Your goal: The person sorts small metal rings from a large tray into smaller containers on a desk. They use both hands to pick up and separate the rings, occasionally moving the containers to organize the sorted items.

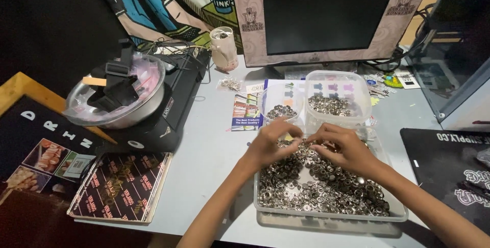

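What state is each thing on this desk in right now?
Large clear tray: open, heaped with small silver metal rings.
Round clear cup: open, partly filled with rings.
Square clear tub: open, partly filled with rings.
Monitor: screen dark.
Left hand: fingers pinched in the ring pile.
Right hand: fingers pinched in the ring pile.

- Two hands were in view, a left hand (269, 146) and a right hand (347, 148).
- Three clear plastic containers held metal snap parts: one large tray (326, 216), one round tub (279, 106), one square tub (337, 95).
- One monitor (326, 13).
- One metal bowl (120, 97).
- One small jar (223, 48).
- The loose metal rings (316, 186) were too many to count.
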